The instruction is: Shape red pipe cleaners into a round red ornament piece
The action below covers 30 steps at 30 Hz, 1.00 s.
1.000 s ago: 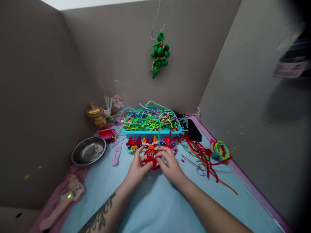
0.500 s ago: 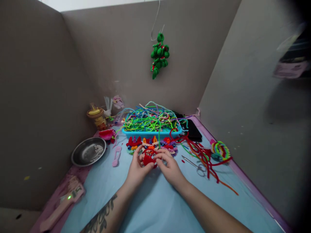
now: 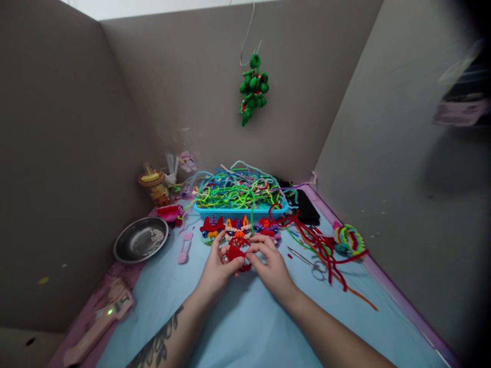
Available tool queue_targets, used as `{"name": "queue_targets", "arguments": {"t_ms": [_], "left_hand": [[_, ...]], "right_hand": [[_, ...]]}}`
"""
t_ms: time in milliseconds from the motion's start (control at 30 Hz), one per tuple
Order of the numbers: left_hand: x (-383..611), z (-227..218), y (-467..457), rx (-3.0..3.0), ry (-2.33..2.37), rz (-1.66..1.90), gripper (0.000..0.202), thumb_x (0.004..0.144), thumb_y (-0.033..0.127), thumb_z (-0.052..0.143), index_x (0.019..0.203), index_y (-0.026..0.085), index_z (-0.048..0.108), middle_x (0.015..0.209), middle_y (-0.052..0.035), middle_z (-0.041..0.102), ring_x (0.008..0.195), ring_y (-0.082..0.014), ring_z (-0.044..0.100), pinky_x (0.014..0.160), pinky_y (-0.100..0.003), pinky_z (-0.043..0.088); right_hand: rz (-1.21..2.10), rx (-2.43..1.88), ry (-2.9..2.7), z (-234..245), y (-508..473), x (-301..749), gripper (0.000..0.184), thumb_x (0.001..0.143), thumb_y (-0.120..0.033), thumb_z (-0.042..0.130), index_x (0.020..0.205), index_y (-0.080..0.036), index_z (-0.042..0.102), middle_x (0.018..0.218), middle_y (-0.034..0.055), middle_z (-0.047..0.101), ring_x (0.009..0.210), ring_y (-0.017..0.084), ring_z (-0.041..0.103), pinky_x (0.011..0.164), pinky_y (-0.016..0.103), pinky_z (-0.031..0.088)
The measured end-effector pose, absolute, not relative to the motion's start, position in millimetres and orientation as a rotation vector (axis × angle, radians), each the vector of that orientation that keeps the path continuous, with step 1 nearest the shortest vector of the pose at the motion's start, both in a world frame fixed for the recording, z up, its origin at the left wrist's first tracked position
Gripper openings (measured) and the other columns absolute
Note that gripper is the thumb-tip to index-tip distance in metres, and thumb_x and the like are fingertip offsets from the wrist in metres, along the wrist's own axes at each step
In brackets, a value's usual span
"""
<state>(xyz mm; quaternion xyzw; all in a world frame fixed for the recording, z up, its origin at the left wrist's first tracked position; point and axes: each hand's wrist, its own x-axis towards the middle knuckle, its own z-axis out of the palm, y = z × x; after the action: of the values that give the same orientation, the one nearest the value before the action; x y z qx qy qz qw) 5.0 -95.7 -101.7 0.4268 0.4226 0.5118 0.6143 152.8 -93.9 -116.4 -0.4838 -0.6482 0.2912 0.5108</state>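
Observation:
Both my hands meet at the middle of the blue table mat (image 3: 238, 317) on one small red pipe-cleaner figure (image 3: 235, 253). My left hand (image 3: 215, 268) pinches it from the left, fingers curled round it. My right hand (image 3: 270, 263) pinches its right side with thumb and fingertips. Just behind the hands stands a row of three finished pipe-cleaner figures (image 3: 240, 227) in red, orange and purple. Behind those sits a blue tray (image 3: 240, 208) heaped with coloured pipe cleaners.
Scissors (image 3: 309, 259) and loose red and orange pipe cleaners (image 3: 326, 245) lie to the right, with a coloured coil (image 3: 348, 237). A metal bowl (image 3: 140, 240) and a pink glue gun (image 3: 97, 322) are at left. A green figure (image 3: 253, 89) hangs on the back wall.
The red figure has been turned a little between my fingers; both hands stay in the same spot. The view has shifted slightly.

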Motion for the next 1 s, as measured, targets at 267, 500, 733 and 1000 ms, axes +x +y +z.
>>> {"name": "queue_targets", "arguments": {"t_ms": [267, 500, 733, 1000], "left_hand": [[9, -100, -100, 1.107, 0.977, 1.235, 0.083, 0.066, 0.017, 0.071, 0.134, 0.025, 0.024, 0.082, 0.0027, 0.056, 0.068, -0.0114, 0.057, 0.060, -0.022, 0.047], [11, -99, -101, 1.122, 0.923, 1.277, 0.080, 0.068, 0.016, 0.068, 0.133, 0.024, 0.022, 0.097, -0.0033, 0.060, 0.083, -0.0152, 0.060, 0.074, -0.027, 0.047], [11, -101, -100, 1.123, 0.947, 1.276, 0.080, 0.068, 0.019, 0.069, 0.133, 0.025, 0.023, 0.103, -0.0053, 0.060, 0.091, -0.0189, 0.061, 0.075, -0.030, 0.048], [10, -102, -99, 1.114, 0.976, 1.292, 0.079, 0.067, 0.019, 0.069, 0.132, 0.026, 0.025, 0.104, -0.0056, 0.061, 0.093, -0.0202, 0.061, 0.073, -0.029, 0.049]], "right_hand": [[0.813, -1.180, -1.541, -114, -93, 152, 0.012, 0.076, -0.019, 0.056, 0.064, -0.019, 0.058, 0.102, 0.0057, 0.055, 0.103, 0.020, 0.052, 0.093, 0.035, 0.039], [0.689, -1.198, -1.593, -114, -95, 150, 0.010, 0.079, -0.017, 0.052, 0.071, -0.020, 0.058, 0.101, 0.0069, 0.053, 0.104, 0.021, 0.051, 0.091, 0.036, 0.040], [0.282, -1.155, -1.794, -113, -102, 150, 0.014, 0.083, -0.014, 0.048, 0.085, -0.022, 0.059, 0.105, 0.0086, 0.055, 0.107, 0.025, 0.047, 0.093, 0.046, 0.039], [0.260, -1.082, -1.858, -112, -103, 150, 0.023, 0.080, -0.011, 0.047, 0.092, -0.023, 0.062, 0.110, 0.0092, 0.055, 0.109, 0.026, 0.045, 0.094, 0.049, 0.040]]}}
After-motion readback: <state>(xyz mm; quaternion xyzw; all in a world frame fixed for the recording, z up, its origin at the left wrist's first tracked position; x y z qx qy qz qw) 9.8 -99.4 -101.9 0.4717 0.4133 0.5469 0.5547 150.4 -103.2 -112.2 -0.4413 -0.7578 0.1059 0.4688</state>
